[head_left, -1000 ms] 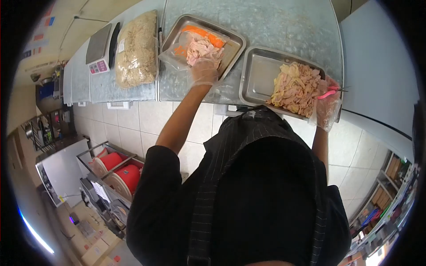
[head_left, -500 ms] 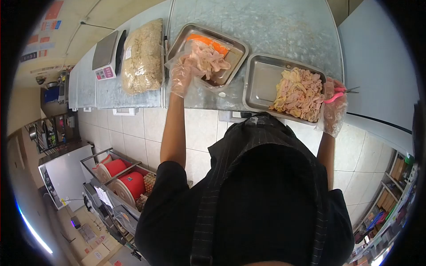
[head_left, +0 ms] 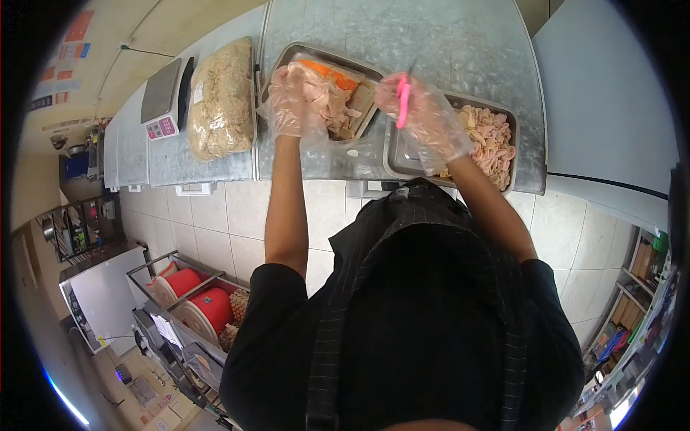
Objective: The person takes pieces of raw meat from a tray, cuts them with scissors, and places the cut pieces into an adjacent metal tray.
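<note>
My left hand (head_left: 289, 100), in a clear plastic glove, has its fingers curled at the left side of a metal tray (head_left: 375, 72). It grips pale pink raw chicken skin (head_left: 330, 100), which lies in a clear bag with an orange label (head_left: 332, 73). My right hand (head_left: 413, 104), also gloved, is closed around pink-handled scissors (head_left: 404, 100) between the two trays, the blades pointing away from me. Below and right of it, a second metal tray (head_left: 397, 159) holds a heap of yellowish-pink skin pieces (head_left: 490, 140). My right glove and forearm cover part of that tray.
A big bag of pale crumbs (head_left: 221, 100) lies left of the first tray, beside a digital scale (head_left: 162, 100). All stand on a metal table (head_left: 460, 43). A grey cabinet side (head_left: 611, 108) borders the table's right. Red containers (head_left: 208, 309) sit on a rack behind, lower left.
My right hand has swung left with the scissors, from the right edge of the second tray to between the trays. My left hand has moved slightly up and left, still at the chicken skin.
</note>
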`<action>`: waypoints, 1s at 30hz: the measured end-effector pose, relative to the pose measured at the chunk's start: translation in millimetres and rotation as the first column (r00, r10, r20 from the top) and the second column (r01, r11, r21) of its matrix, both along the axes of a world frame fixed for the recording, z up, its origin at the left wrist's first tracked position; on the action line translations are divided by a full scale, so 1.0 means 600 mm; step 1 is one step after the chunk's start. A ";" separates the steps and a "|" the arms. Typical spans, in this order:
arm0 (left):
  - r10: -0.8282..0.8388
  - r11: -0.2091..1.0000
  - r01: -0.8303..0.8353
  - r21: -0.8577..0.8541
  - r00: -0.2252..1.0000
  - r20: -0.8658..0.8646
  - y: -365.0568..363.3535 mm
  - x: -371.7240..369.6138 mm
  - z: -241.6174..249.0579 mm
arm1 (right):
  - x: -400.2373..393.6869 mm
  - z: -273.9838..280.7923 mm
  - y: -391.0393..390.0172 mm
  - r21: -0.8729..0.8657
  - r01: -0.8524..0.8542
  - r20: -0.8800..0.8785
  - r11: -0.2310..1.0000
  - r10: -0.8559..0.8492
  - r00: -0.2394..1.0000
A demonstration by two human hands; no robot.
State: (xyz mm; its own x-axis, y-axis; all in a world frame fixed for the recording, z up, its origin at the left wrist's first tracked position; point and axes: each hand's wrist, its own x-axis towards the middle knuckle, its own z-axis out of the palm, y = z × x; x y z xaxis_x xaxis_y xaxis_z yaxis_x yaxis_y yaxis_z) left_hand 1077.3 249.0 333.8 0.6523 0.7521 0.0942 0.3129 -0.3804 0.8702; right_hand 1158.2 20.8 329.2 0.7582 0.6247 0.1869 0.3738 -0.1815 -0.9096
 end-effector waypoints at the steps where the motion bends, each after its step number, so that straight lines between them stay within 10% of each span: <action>1: 0.027 0.982 -0.004 0.187 0.992 -0.122 -0.006 -0.001 0.004 | 0.002 -0.022 0.011 -0.005 -0.003 -0.002 1.000 0.003 1.000; 6: -0.245 0.897 0.266 -0.354 0.964 0.104 0.058 -0.002 -0.073 | -0.007 -0.032 0.010 0.242 0.011 -0.353 0.970 0.077 0.932; 7: -0.319 0.928 0.364 0.083 0.888 -0.331 0.095 -0.003 -0.100 | -0.015 -0.011 -0.003 0.239 0.002 -0.354 0.971 0.086 0.931; 8: -0.143 0.709 0.565 0.421 0.700 -0.700 0.117 -0.006 -0.121 | -0.023 0.016 -0.020 0.083 0.023 -0.365 0.996 0.009 0.931; 15: 0.016 0.781 0.407 0.474 0.745 -0.667 0.089 -0.034 -0.162 | -0.028 0.001 -0.079 -0.024 0.043 -0.351 0.999 -0.049 0.935; 21: 0.009 0.999 -0.017 -0.031 0.973 -0.229 0.015 -0.048 0.039 | -0.012 0.018 -0.085 -0.160 0.081 -0.278 0.984 -0.124 0.953; 23: 0.064 0.751 0.152 -0.643 0.952 0.299 0.029 -0.040 -0.004 | -0.016 0.047 -0.064 0.016 0.078 -0.387 0.997 -0.066 0.920; 27: -0.143 0.724 0.333 -0.604 0.929 0.341 -0.083 -0.025 0.066 | -0.020 0.074 -0.022 0.279 0.099 -0.500 0.955 0.056 0.864; 30: -0.562 0.825 0.564 0.047 0.808 0.175 -0.139 -0.016 0.057 | -0.022 0.089 -0.027 0.295 -0.019 -0.165 0.955 0.071 0.984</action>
